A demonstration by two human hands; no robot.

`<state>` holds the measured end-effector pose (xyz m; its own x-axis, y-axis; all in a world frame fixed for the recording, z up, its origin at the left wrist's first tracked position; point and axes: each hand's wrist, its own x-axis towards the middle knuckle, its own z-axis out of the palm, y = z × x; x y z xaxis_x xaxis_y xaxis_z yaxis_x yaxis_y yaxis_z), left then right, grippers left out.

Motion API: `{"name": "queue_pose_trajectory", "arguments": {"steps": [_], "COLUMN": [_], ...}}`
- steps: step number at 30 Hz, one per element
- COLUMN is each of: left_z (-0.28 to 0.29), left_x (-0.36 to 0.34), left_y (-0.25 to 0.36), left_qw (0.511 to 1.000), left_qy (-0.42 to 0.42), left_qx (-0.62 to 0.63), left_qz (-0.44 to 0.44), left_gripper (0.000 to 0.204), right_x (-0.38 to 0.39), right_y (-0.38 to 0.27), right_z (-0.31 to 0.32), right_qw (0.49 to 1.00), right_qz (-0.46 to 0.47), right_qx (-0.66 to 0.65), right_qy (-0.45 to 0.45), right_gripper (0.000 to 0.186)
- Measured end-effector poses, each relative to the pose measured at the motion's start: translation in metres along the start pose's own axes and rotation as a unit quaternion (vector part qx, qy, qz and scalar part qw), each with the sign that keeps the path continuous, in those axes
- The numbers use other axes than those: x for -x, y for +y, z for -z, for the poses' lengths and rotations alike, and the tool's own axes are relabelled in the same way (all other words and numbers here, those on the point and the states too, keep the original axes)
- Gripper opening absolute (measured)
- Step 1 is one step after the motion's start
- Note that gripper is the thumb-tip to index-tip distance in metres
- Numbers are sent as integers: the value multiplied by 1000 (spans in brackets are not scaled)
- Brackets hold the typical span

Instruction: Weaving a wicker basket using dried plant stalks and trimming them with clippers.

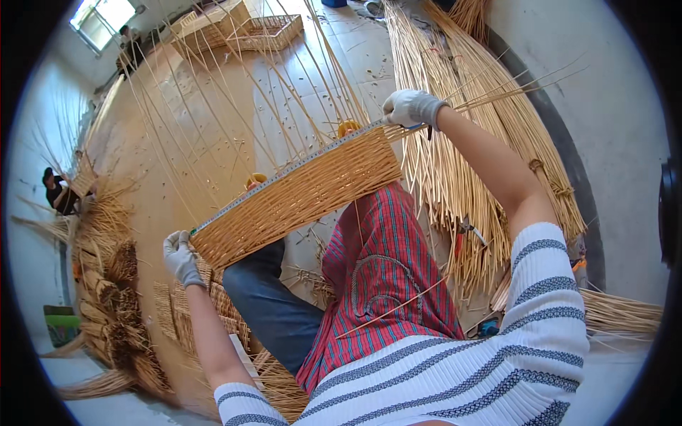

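A woven wicker panel lies slanted across my knees, its right end higher than its left. Long upright rods fan out from its far edge. Along that edge a tape measure is stretched. My left hand, in a white glove, is closed at the panel's left corner, on the tape's end. At the right corner my gloved right hand is closed round the other part of the tape; its case is mostly hidden. A red striped cloth covers my lap.
Long wicker bundles lie to the right, with hand shears on them. Woven baskets stand far ahead. Woven pieces and more bundles are at left. One person sits at left, another farther back.
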<state>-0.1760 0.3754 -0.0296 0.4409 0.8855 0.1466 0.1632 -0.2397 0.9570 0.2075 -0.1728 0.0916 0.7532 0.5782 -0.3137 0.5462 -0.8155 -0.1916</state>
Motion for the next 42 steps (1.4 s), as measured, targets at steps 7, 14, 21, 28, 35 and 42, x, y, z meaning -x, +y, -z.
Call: {"name": "queue_pose_trajectory", "arguments": {"steps": [7, 14, 21, 28, 35, 42], "left_z": [-6, -7, -100, -249, -219, -68], "left_x": [10, 21, 160, 290, 302, 353], "left_y": [13, 26, 57, 41, 71, 94], "left_qw": [1000, 996, 973, 909, 925, 805], "left_qy": [5, 34, -58, -393, -336, -584], "left_qx": [-5, 40, 214, -83, -42, -91], "left_qz": [2, 74, -58, -107, -173, -60], "left_gripper": [22, 17, 12, 21, 13, 19], "right_x": [-4, 30, 151, 263, 323, 292], "right_y": [6, -11, -8, -42, -107, -141], "right_z": [-1, 18, -27, -113, -164, -213], "right_qw": [999, 979, 955, 817, 830, 976], "right_qz": [8, 85, 202, 49, 7, 105], "right_qx": [-32, -180, -209, -567, -523, -182], "right_qy": [-18, 49, -53, -94, -196, -54], "right_gripper": [37, 24, 29, 34, 38, 30]}}
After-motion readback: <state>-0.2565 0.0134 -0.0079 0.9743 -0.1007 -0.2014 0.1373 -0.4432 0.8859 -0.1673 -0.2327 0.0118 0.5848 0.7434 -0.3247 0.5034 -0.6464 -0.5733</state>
